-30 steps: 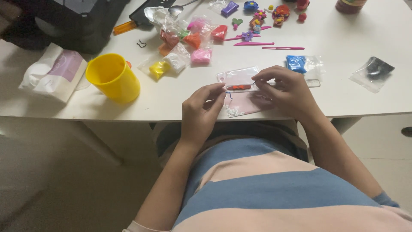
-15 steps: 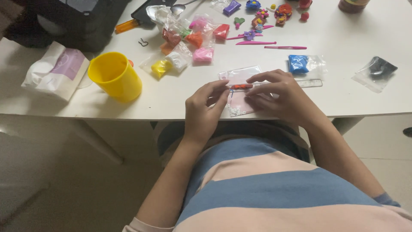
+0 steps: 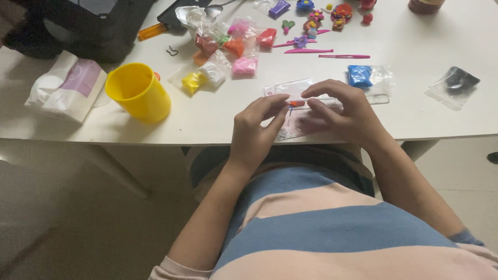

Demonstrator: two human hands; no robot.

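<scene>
**Hands at the Clay Packet, Front Edge of the Worktop**

We observe both hands over a clear flat plastic packet (image 3: 290,127) that lies at the front edge of the white worktop (image 3: 425,122), directly ahead of the person. A second clear packet (image 3: 288,88) lies just behind it.

Left hand (image 3: 254,129): the fingers are curled, with the thumb and forefinger tips brought together on a small red piece of clay (image 3: 296,103). The grip is a pinch; the remaining fingers are folded toward the palm.

Right hand (image 3: 342,111): the fingers arch over the packet, fingertips lowered toward the same red piece. The palm hovers above the packet's right half. We cannot tell whether these fingertips grip the clay or only touch it.

Surrounding items, as seen from the head view:

- A yellow cup (image 3: 139,92) stands upright to the left, well apart from the hands.
- A white tissue pack (image 3: 65,85) lies left of the cup.
- Small bags of coloured clay (image 3: 228,54) are grouped behind the packets: yellow, white, pink, orange and red.
- A bag of blue clay (image 3: 363,76) lies just behind the right hand.
- A bag of black clay (image 3: 454,85) lies far right.
- Pink modelling tools (image 3: 332,54) lie beyond the blue bag.
- Finished clay flowers (image 3: 332,13) sit at the far edge.
</scene>
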